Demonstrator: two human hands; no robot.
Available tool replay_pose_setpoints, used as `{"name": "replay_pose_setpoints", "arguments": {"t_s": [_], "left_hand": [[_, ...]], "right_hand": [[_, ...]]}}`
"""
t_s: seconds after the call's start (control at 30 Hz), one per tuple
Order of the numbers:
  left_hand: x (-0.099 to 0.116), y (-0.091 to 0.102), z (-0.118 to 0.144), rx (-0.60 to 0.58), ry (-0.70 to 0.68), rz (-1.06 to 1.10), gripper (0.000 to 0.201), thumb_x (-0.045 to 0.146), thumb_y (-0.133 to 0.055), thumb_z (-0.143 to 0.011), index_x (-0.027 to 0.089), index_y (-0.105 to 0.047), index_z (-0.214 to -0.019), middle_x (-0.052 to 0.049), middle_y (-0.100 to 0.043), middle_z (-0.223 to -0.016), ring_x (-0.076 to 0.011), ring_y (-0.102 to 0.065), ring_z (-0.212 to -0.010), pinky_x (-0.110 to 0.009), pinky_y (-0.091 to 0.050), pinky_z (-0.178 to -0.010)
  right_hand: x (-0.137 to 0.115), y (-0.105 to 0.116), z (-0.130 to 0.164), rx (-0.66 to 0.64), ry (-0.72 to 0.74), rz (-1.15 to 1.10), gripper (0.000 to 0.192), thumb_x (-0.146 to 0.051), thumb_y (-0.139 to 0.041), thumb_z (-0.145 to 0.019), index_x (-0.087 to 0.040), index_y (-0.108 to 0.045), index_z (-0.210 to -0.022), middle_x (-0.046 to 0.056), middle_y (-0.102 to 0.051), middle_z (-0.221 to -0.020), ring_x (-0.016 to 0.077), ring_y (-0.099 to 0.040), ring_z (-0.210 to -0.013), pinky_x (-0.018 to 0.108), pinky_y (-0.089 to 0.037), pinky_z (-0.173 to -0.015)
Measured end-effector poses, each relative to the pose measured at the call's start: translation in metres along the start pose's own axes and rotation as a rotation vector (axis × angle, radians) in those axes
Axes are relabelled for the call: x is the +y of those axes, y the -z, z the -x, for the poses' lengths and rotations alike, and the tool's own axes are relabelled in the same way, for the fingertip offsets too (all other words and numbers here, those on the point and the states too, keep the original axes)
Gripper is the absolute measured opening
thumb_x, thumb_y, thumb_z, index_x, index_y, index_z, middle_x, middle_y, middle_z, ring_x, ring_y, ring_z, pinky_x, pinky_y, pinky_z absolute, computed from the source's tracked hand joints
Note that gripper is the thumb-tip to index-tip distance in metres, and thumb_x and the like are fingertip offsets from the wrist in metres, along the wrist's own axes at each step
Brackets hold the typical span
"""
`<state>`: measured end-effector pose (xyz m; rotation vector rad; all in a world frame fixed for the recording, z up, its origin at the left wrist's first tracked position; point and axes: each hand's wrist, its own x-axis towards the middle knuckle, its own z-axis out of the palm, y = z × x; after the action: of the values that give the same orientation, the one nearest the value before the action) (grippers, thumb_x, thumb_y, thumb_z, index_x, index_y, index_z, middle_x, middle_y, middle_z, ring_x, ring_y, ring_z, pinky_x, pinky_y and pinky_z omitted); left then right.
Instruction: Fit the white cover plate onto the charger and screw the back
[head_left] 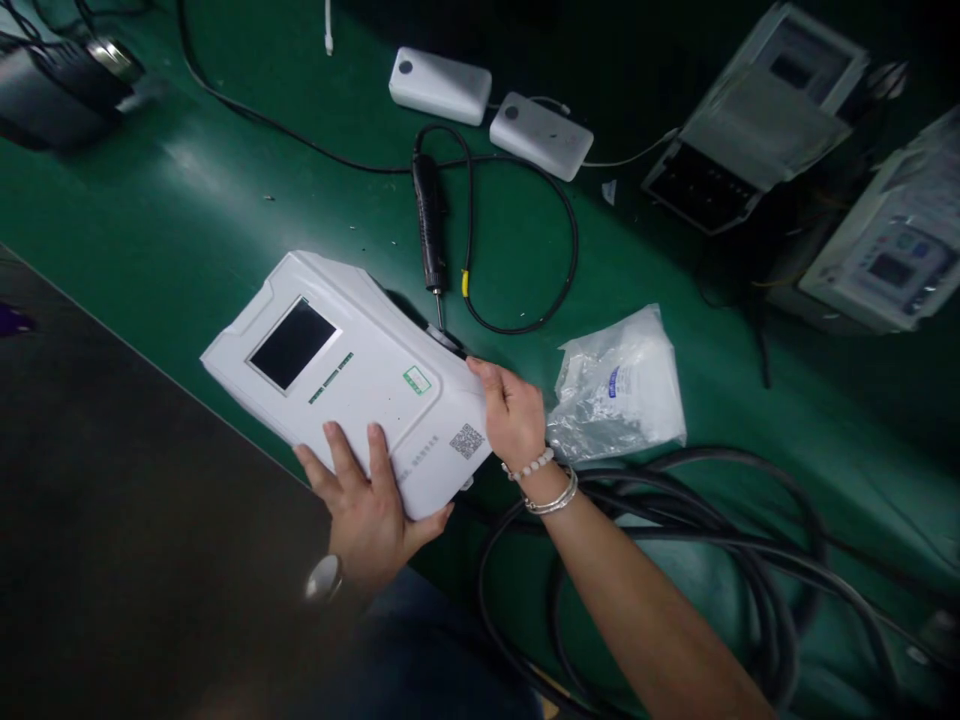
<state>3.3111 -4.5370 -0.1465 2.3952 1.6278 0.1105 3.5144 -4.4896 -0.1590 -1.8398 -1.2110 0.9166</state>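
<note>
A white handheld device [352, 375] with a dark screen, green labels and a QR code lies tilted at the edge of the green table [225, 200]. My left hand [367, 505] grips its near edge from below, fingers spread on the top face. My right hand [514, 410], with bracelets on the wrist, grips the device's right side next to the QR code. A black electric screwdriver [430, 225] with its looped cable lies just beyond the device, tip pointing toward it.
A clear plastic bag [619, 390] lies right of my right hand. Thick black cables [712, 520] coil near the front right. Two white boxes [442, 85] sit at the back, and similar white devices [885, 240] rest at the far right.
</note>
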Motion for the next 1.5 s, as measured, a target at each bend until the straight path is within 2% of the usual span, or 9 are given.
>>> {"name": "replay_pose_setpoints", "arguments": {"t_s": [0.2, 0.4, 0.73, 0.93, 1.03, 1.1, 1.17, 1.27, 1.5], "left_hand": [[-0.005, 0.003, 0.008, 0.010, 0.015, 0.027, 0.130, 0.077, -0.065, -0.058, 0.005, -0.008, -0.151, -0.024, 0.020, -0.154, -0.0541, 0.025, -0.133, -0.074, 0.005, -0.104], [-0.026, 0.010, 0.034, -0.013, 0.086, 0.064, 0.139, 0.081, -0.065, -0.052, 0.003, -0.005, -0.151, -0.028, 0.004, -0.156, -0.0472, 0.005, -0.142, -0.063, -0.002, -0.112], [-0.042, -0.016, 0.043, 0.107, 0.009, 0.110, 0.141, 0.079, -0.066, -0.050, 0.002, -0.003, -0.150, -0.030, 0.011, -0.154, -0.0481, 0.004, -0.142, -0.063, -0.006, -0.113], [-0.036, -0.009, 0.047, 0.082, -0.001, 0.068, 0.138, 0.079, -0.063, -0.055, -0.001, -0.002, -0.149, -0.032, 0.010, -0.153, -0.0476, 0.005, -0.142, -0.063, -0.005, -0.112], [-0.030, -0.008, 0.048, 0.062, 0.012, 0.033, 0.139, 0.081, -0.062, -0.055, -0.004, -0.004, -0.148, -0.034, 0.007, -0.153, -0.0470, 0.006, -0.142, -0.062, -0.004, -0.112], [-0.025, -0.008, 0.048, 0.060, 0.020, 0.008, 0.139, 0.083, -0.060, -0.055, -0.006, -0.006, -0.148, -0.035, 0.005, -0.152, -0.0461, 0.005, -0.142, -0.061, -0.004, -0.113], [-0.020, -0.009, 0.049, 0.059, 0.030, -0.015, 0.140, 0.086, -0.057, -0.054, -0.006, -0.008, -0.148, -0.036, 0.004, -0.152, -0.0449, 0.005, -0.143, -0.060, -0.004, -0.113], [-0.014, -0.009, 0.050, 0.051, 0.039, -0.045, 0.140, 0.089, -0.053, -0.054, -0.006, -0.008, -0.148, -0.035, 0.002, -0.153, -0.0433, 0.004, -0.143, -0.060, -0.004, -0.113], [-0.005, -0.011, 0.053, 0.028, 0.038, -0.100, 0.136, 0.086, -0.052, -0.059, -0.004, -0.004, -0.148, -0.034, 0.005, -0.153, -0.0432, 0.004, -0.143, -0.059, -0.006, -0.113]], "right_hand": [[-0.016, -0.014, 0.019, 0.050, 0.095, 0.355, 0.072, -0.064, -0.045, -0.085, -0.013, -0.048, -0.134, 0.016, -0.057, -0.131, 0.0276, -0.053, -0.120, 0.040, -0.043, -0.102], [-0.015, -0.027, 0.025, 0.092, 0.097, 0.495, 0.063, -0.061, -0.038, -0.090, -0.015, -0.047, -0.133, 0.015, -0.059, -0.123, 0.0264, -0.058, -0.109, 0.035, -0.048, -0.088], [-0.017, -0.038, 0.026, 0.134, 0.052, 0.519, 0.057, -0.059, -0.037, -0.091, -0.019, -0.051, -0.128, 0.012, -0.060, -0.119, 0.0237, -0.059, -0.104, 0.035, -0.048, -0.083], [-0.002, -0.021, 0.035, 0.269, 0.078, 0.178, 0.042, -0.047, -0.043, -0.092, -0.019, -0.056, -0.121, 0.010, -0.062, -0.120, 0.0201, -0.056, -0.114, 0.038, -0.045, -0.099], [0.018, -0.005, 0.068, 0.485, -0.157, -0.049, 0.032, -0.038, -0.039, -0.094, -0.018, -0.060, -0.107, 0.009, -0.065, -0.108, 0.0173, -0.061, -0.100, 0.036, -0.052, -0.088], [0.030, -0.002, 0.097, 0.402, -0.344, -0.236, 0.027, -0.034, -0.042, -0.091, -0.017, -0.061, -0.099, 0.008, -0.067, -0.096, 0.0164, -0.065, -0.085, 0.032, -0.057, -0.071], [0.039, -0.008, 0.123, 0.176, -0.450, -0.433, 0.023, -0.030, -0.048, -0.087, -0.017, -0.062, -0.100, 0.007, -0.067, -0.092, 0.0153, -0.066, -0.077, 0.029, -0.057, -0.062], [0.042, -0.023, 0.147, -0.023, -0.494, -0.639, 0.024, -0.027, -0.056, -0.081, -0.018, -0.062, -0.103, 0.005, -0.068, -0.095, 0.0145, -0.067, -0.080, 0.029, -0.059, -0.067], [0.048, -0.041, 0.147, 0.025, -0.493, -0.724, 0.034, -0.048, -0.062, -0.079, -0.018, -0.062, -0.095, 0.004, -0.072, -0.084, 0.0155, -0.069, -0.073, 0.028, -0.060, -0.066]]}}
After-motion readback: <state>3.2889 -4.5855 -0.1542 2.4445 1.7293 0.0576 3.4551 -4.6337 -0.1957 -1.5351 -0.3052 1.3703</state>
